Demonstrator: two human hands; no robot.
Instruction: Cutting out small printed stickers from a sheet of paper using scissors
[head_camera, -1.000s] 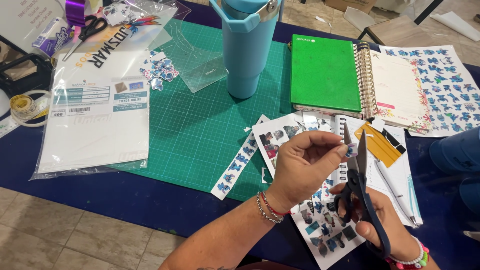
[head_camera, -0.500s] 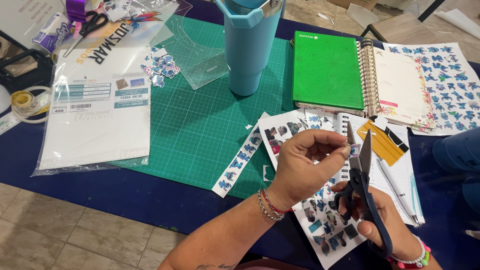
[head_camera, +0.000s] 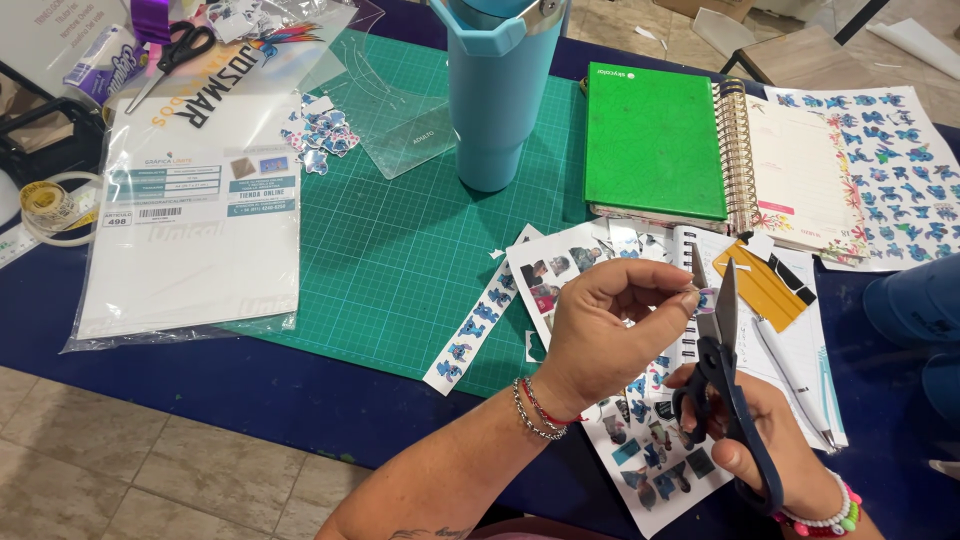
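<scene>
Left hand: left hand (head_camera: 600, 325) raised over the counter (head_camera: 250, 400), wrist bent, fingers (head_camera: 660, 290) pinching a tiny round cutout (head_camera: 706, 297) at the tips.
Right hand: right hand (head_camera: 755, 430) low, fingers curled tight through the dark-blue scissors (head_camera: 722, 380) handles.
Scissors: long axis near upright, tips pointing away from the person, blades parted around the cutout.
Cutout: up in the air between the blades, above the sticker sheet (head_camera: 640, 440).
Tumbler: blue tumbler (head_camera: 497, 90) upright on the green cutting mat (head_camera: 400, 250); contents hidden.
</scene>
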